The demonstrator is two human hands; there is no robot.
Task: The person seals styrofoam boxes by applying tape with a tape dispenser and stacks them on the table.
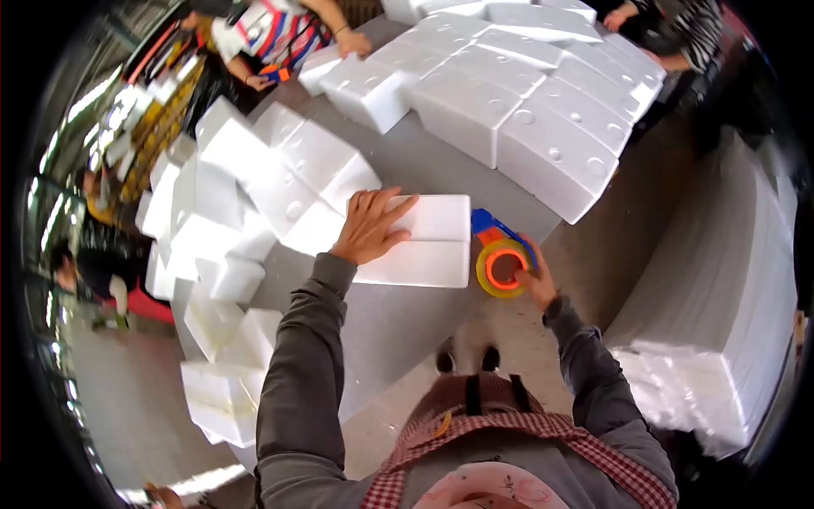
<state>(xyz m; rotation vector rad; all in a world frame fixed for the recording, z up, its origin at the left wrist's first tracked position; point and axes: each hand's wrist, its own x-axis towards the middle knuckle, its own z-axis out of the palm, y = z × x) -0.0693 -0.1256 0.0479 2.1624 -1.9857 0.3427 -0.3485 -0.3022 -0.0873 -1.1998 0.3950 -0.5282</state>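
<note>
A white foam box (434, 261) with a seam along its length lies on the grey table (381, 331) before me. My left hand (373, 225) rests on its left part, palm down and fingers spread. In my right hand (538, 280) is a blue and orange tape dispenser (500, 254) with a roll of yellowish tape, its blue head at the right end of the box. The fingers of my right hand wrap round the dispenser's right side.
White foam boxes (314, 157) crowd the table's left side, and rows of them (475, 89) cover the far side. A person (271, 34) at the upper left touches a box; another (678, 34) stands at the upper right. A tall white foam stack (695, 297) stands right.
</note>
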